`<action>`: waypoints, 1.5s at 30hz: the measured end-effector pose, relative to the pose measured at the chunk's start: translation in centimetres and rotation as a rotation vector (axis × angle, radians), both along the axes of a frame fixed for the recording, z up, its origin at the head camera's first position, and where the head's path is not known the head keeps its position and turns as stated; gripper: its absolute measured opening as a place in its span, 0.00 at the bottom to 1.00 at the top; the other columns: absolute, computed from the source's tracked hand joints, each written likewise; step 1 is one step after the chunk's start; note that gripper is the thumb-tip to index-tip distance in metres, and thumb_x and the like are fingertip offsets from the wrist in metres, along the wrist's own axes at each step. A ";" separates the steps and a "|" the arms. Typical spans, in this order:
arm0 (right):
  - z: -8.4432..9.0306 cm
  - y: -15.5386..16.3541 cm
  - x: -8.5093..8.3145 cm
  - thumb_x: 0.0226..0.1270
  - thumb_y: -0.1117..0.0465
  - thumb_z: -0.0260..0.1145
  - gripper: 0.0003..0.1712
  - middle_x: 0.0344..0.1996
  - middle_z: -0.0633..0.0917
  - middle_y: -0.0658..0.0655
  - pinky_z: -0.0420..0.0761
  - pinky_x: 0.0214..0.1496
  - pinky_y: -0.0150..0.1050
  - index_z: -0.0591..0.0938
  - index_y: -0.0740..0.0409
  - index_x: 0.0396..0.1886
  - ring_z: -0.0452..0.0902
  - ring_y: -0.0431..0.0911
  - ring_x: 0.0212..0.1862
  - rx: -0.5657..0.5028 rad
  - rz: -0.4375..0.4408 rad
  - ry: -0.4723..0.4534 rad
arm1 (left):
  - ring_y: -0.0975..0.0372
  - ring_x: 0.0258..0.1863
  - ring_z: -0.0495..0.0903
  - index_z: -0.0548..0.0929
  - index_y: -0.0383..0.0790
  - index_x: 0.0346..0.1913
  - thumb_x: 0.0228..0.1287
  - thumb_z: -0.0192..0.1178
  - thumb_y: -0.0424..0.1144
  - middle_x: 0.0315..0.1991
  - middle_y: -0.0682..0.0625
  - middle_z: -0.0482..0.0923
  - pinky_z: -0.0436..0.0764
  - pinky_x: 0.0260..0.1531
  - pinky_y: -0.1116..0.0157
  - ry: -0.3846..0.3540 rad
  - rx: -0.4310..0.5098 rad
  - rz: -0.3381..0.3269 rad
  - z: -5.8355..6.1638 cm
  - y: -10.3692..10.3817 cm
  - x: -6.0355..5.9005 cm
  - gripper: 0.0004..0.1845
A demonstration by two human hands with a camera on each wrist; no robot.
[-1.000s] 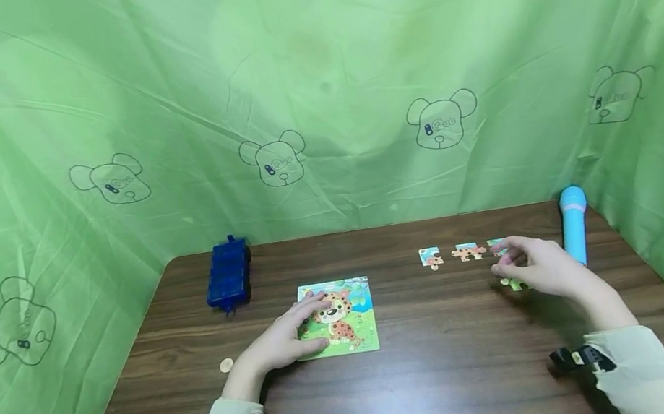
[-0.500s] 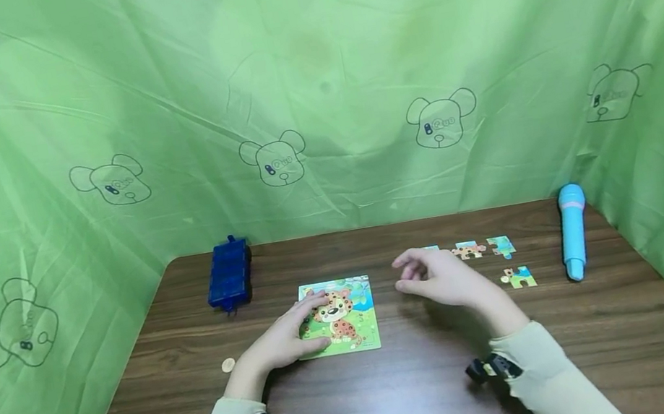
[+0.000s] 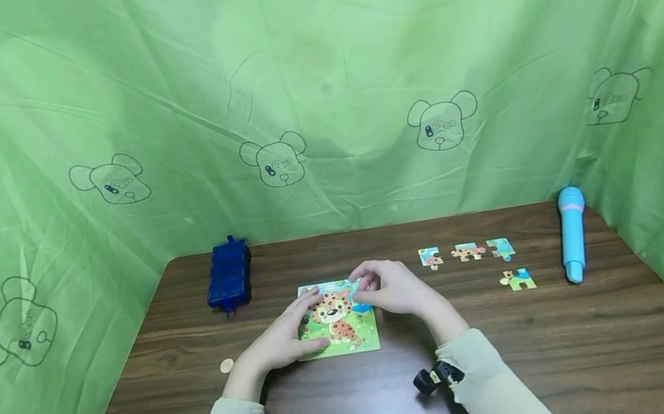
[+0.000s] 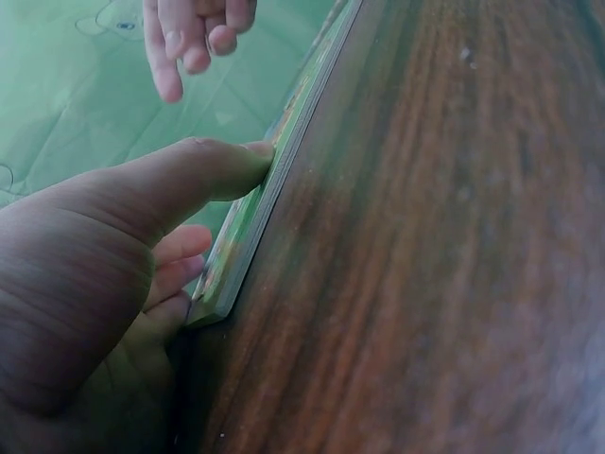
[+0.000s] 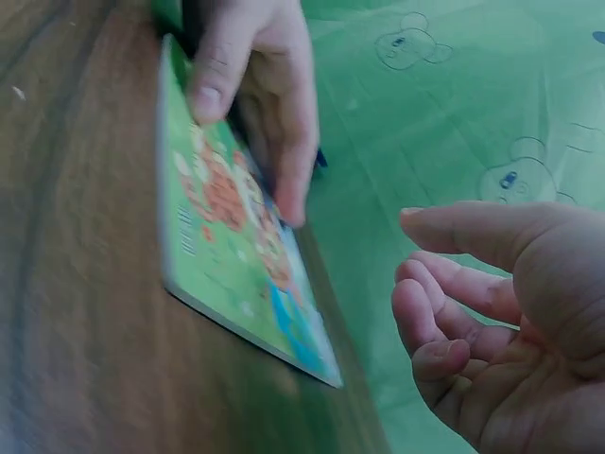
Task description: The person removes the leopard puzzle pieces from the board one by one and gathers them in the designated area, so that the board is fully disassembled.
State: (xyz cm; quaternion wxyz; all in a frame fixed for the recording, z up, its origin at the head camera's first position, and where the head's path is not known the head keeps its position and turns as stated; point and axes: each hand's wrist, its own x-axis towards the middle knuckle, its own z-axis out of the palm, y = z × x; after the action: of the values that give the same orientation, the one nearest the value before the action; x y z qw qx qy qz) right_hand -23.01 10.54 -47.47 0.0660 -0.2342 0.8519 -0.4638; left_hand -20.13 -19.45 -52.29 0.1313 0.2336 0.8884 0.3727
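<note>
Fingers: the left hand (image 3: 282, 340) lies with its fingers stretched over the puzzle board (image 3: 339, 318), thumb (image 4: 203, 170) pressed against the board's near edge; the right hand (image 3: 393, 288) has loosely curled fingers (image 5: 444, 307) with nothing between them.
Right hand pose: it hovers at the board's upper right corner, palm turned toward the left hand.
Puzzle board: it lies flat at centre frame in the head view, a spotted animal printed on it.
Loose pieces: four puzzle pieces (image 3: 468, 252) lie right of centre, well apart from both hands.
Surface: dark wooden table (image 3: 527, 350); blue box (image 3: 227, 274) at upper left, blue toy microphone (image 3: 573, 233) at far right, small coin (image 3: 227, 365) at left.
Room: a green curtain (image 3: 310, 79) with bear outlines surrounds the table.
</note>
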 end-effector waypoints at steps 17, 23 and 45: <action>-3.3 -3.5 1.3 0.59 0.64 0.83 0.26 0.32 0.88 0.50 0.82 0.33 0.32 0.87 0.66 0.57 0.81 0.38 0.29 -0.037 -0.012 -0.115 | 0.44 0.87 0.53 0.63 0.47 0.87 0.69 0.76 0.53 0.88 0.46 0.54 0.60 0.79 0.34 -0.002 -0.008 -0.009 0.2 -0.4 0.3 0.49; -3.7 -4.0 1.5 0.57 0.63 0.84 0.29 0.31 0.87 0.47 0.83 0.33 0.34 0.87 0.65 0.59 0.81 0.38 0.29 -0.014 -0.044 -0.119 | 0.44 0.86 0.53 0.64 0.48 0.87 0.69 0.76 0.52 0.88 0.47 0.55 0.60 0.79 0.35 -0.003 -0.021 -0.009 0.2 -0.4 0.3 0.49; -3.6 -4.1 1.9 0.57 0.66 0.83 0.27 0.30 0.85 0.48 0.80 0.31 0.33 0.90 0.64 0.58 0.79 0.38 0.27 0.004 -0.101 -0.128 | 0.45 0.88 0.50 0.67 0.42 0.85 0.69 0.76 0.51 0.87 0.45 0.57 0.59 0.80 0.37 0.032 -0.003 -0.034 0.1 0.1 -0.2 0.47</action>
State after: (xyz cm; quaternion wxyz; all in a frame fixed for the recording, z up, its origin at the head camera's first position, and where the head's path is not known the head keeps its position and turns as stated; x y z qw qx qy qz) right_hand -21.11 6.41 -51.10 0.0973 -0.1606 0.8576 -0.4789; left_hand -20.30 -19.33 -52.16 0.1239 0.2543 0.8869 0.3652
